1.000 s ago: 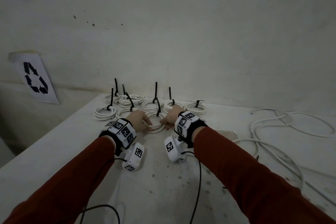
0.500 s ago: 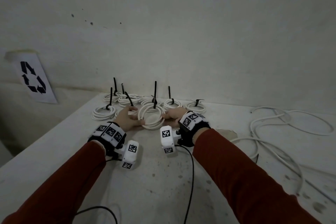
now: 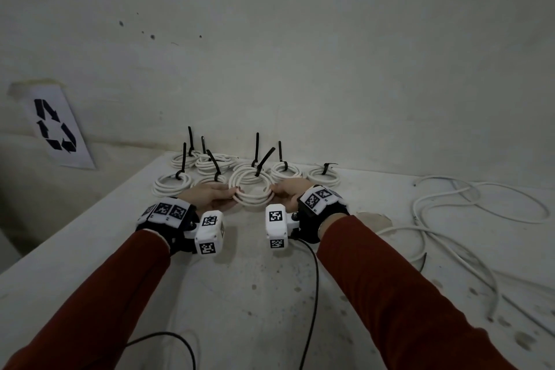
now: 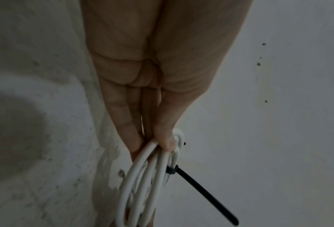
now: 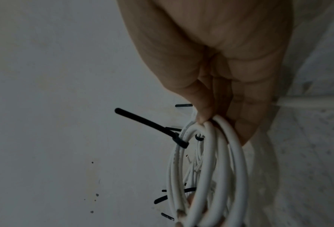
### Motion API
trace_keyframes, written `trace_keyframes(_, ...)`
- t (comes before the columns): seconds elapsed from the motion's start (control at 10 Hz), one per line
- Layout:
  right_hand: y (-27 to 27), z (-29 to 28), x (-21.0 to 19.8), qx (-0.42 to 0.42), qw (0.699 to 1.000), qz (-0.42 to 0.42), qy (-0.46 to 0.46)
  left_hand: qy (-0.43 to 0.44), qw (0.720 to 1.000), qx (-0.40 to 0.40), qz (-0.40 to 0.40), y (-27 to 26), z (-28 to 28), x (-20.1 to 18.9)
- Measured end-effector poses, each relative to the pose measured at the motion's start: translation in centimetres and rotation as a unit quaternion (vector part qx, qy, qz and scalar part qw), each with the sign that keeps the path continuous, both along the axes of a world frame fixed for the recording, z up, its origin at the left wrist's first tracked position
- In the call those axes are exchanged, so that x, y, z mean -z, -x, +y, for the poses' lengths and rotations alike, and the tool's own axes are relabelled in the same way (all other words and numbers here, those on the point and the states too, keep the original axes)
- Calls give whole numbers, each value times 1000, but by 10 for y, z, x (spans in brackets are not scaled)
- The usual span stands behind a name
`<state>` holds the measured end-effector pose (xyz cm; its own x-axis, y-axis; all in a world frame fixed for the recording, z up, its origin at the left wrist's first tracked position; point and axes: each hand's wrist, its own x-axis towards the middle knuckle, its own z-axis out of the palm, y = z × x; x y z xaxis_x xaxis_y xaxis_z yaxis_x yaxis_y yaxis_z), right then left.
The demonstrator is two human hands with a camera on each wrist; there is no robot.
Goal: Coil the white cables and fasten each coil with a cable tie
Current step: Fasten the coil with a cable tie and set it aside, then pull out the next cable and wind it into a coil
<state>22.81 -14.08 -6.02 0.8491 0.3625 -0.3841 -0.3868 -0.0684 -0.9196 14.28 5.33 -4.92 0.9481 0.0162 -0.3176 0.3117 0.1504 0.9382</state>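
A white cable coil (image 3: 250,189) hangs lifted off the table between both hands, tilted up toward me. A black cable tie (image 3: 264,161) is fastened on its far side, tail sticking up to the right. My left hand (image 3: 223,194) pinches the coil's left rim; thumb and fingers close on the strands (image 4: 158,152) in the left wrist view, with the tie (image 4: 199,188) just beyond. My right hand (image 3: 280,191) pinches the right rim, fingers wrapped on the strands (image 5: 210,138), the tie (image 5: 152,126) to the left.
Several tied coils (image 3: 207,170) with upright black ties lie in rows at the table's far edge by the wall. A loose white cable (image 3: 468,213) sprawls across the right of the table (image 3: 240,294). A recycling-symbol sheet (image 3: 55,126) hangs at left.
The coil lay flat under both hands a second ago. Both hands have pulled back toward me and raised it, so it now stands tilted with the tie tail up.
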Motion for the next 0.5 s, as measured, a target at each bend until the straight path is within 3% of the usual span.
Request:
trace_keyframes(0.1, 2, -2, -4, 57, 986, 114, -104, 29, 999, -18, 11, 0, 1, 2)
trace_keyframes(0.2, 3, 0, -1, 59, 987, 98, -109, 72, 996, -48, 21, -2, 1, 7)
trace_keyframes(0.3, 11, 7, 1, 44, 999, 21, -22, 18, 995, -88, 41, -5, -3, 11)
trace_keyframes(0.4, 13, 7, 1, 55, 998, 24, 0, -31, 992, -116, 34, -13, -8, 14)
trace_keyframes(0.5, 22, 0, -11, -67, 967, -128, 209, -152, 981, -122, 25, -16, -9, 9)
